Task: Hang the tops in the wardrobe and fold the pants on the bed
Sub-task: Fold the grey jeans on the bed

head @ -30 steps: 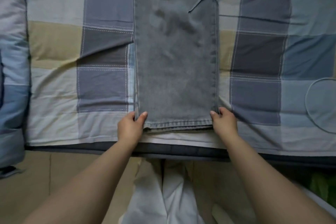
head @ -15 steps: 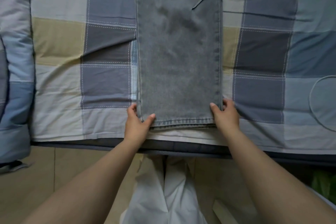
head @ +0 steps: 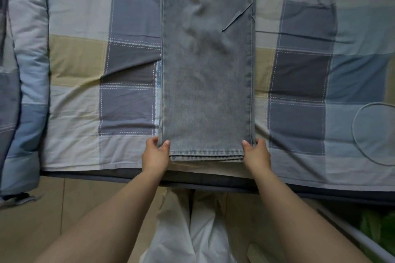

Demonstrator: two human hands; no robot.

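Note:
Grey-blue jeans [head: 206, 83] lie lengthwise on the bed, one leg stacked on the other, hems toward me near the bed's front edge. My left hand [head: 155, 156] pinches the left corner of the hems, thumb on top and fingers at the side. At the right corner my right hand [head: 256, 155] pinches the hems the same way. The waist end runs out of the top of the view.
The bed carries a checked sheet [head: 299, 74] in blue, grey and beige. A rolled quilt [head: 23, 83] lies along the left side. A thin loop of cord [head: 359, 151] lies at the right. The bed's dark edge [head: 209, 181] runs below the hems, above my white trousers.
Both hands have closed their pinch on the hem corners. My left thumb moved onto the denim. The hems lifted slightly off the sheet.

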